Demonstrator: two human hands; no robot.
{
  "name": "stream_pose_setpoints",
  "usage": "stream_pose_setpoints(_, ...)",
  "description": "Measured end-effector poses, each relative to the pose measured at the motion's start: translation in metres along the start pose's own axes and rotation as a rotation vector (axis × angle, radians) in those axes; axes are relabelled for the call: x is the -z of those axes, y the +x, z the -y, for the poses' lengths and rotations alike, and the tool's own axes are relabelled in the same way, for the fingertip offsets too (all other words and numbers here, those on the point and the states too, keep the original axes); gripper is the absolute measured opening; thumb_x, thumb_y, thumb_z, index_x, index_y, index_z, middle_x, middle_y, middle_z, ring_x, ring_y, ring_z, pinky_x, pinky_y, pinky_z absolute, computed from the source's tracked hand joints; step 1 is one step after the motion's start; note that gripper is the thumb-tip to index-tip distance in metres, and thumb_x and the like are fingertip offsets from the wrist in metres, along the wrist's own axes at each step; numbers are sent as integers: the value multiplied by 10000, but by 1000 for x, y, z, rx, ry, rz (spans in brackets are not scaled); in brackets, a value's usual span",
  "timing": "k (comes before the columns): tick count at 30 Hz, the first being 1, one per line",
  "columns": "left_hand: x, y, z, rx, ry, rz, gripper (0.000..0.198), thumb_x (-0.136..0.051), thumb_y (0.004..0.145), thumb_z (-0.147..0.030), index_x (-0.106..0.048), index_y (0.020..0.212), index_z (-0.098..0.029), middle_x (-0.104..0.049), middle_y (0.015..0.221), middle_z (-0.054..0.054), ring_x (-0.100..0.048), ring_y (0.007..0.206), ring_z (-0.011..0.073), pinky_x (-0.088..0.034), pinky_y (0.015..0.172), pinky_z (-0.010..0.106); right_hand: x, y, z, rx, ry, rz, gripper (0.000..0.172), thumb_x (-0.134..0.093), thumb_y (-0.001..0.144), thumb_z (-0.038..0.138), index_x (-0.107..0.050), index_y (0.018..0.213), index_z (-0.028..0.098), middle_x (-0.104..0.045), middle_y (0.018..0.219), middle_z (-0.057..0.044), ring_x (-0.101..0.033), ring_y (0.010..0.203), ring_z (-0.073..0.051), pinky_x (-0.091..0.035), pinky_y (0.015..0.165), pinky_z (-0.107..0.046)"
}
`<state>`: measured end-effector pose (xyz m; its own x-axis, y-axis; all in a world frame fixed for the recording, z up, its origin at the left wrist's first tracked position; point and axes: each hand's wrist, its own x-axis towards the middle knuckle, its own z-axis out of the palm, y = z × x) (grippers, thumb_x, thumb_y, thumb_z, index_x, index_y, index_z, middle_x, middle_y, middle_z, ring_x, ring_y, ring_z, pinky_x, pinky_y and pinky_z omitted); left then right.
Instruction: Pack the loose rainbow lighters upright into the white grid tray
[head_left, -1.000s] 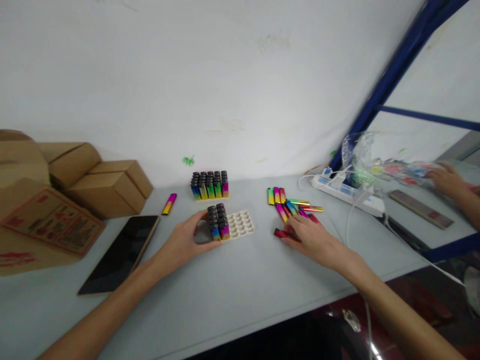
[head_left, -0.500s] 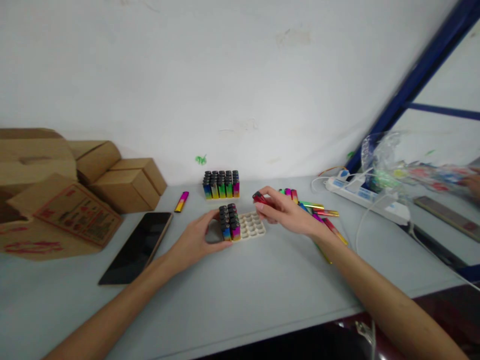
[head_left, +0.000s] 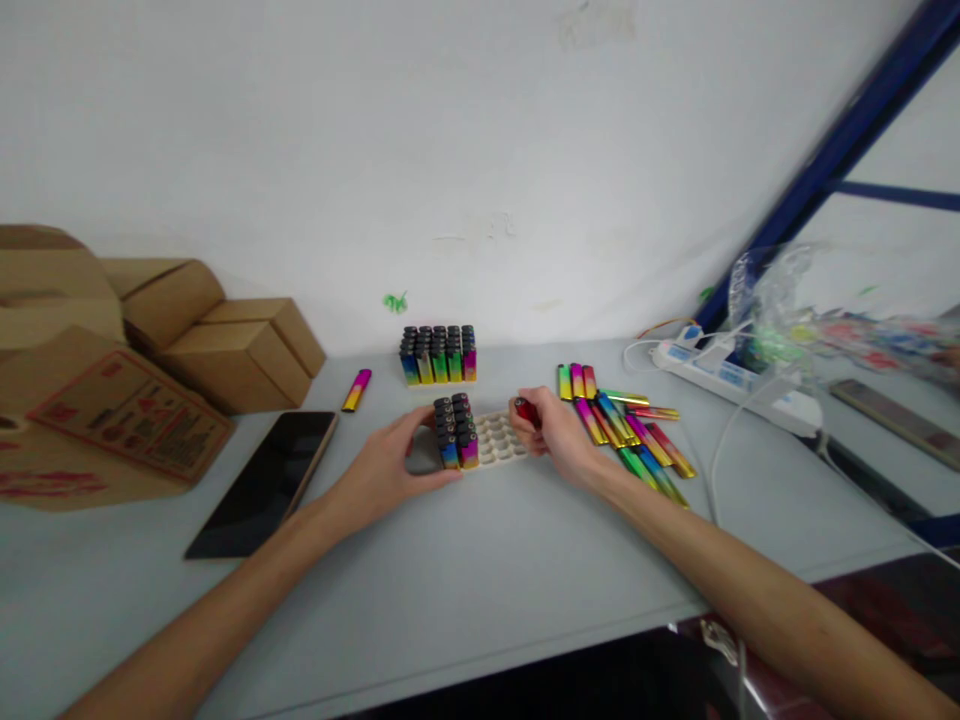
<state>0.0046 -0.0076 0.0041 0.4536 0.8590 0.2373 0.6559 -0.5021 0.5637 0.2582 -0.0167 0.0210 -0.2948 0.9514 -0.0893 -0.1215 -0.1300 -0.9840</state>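
A white tray with round holes [head_left: 501,442] lies on the table, with two columns of upright lighters [head_left: 456,430] at its left end. My left hand [head_left: 382,462] braces that end, thumb along the front edge and fingers behind, partly hidden by the lighters. Over the tray's right side, my right hand [head_left: 561,432] is closed around a red lighter [head_left: 527,411] with a dark top. Loose shiny multicoloured lighters [head_left: 626,425] lie to the right of this hand. Behind the tray stands a second block packed with upright lighters [head_left: 439,357].
One pink-and-yellow lighter [head_left: 357,390] lies alone on the left. A black tablet [head_left: 262,485] and cardboard boxes [head_left: 112,410] are farther left. A white power strip [head_left: 739,385] with cables sits at the right, by a blue frame [head_left: 817,150]. Another person's blurred hand shows at the far right edge.
My right hand has turned and drawn its fingers in around the red lighter, staying over the tray's right side. My left hand stays at the tray. The view has shifted slightly.
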Motion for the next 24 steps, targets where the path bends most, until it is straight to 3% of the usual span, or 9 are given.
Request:
stream_pose_setpoints(7,0,0,-1,2,-5,11,754,-823,772,-529,-572,1397,-190,-760,1189,104,-733,956,277,-590,845,352,-3,1,-8,32,-25,-27,364,-410,902,400,-337,582,242,-267,517,65,-190,456,-101,-154,446,-276)
stream_pose_setpoints(12,2,0,-4,12,-27,13,745,-832,759,-497,-578,1383,-179,-762,1172,100,-724,911,256,-583,789,326,-1,2,-6,-27,26,-22,511,-461,936,660,-427,667,226,-246,555,87,-176,472,-95,-137,461,-254)
stream_pose_setpoints(15,3,1,-5,15,-27,18,731,-838,751,-494,-593,1364,-181,-770,1147,88,-716,872,239,-575,771,316,2,3,-1,21,76,41,572,-487,909,763,-573,836,202,-359,620,70,-286,509,-107,-259,502,-245)
stream_pose_setpoints(20,6,1,-7,8,-23,22,719,-850,720,-482,-619,1335,-189,-779,1133,75,-706,831,224,-573,762,312,10,2,4,178,-41,30,449,-588,952,631,-680,1050,203,-542,785,15,-502,710,-148,-426,683,-278)
stream_pose_setpoints(24,8,0,-8,3,-27,52,728,-866,690,-462,-629,1329,-205,-784,1113,62,-714,860,234,-578,783,318,10,1,4,240,-147,-22,369,-701,921,538,-703,1058,195,-646,841,-4,-586,792,-158,-480,765,-297)
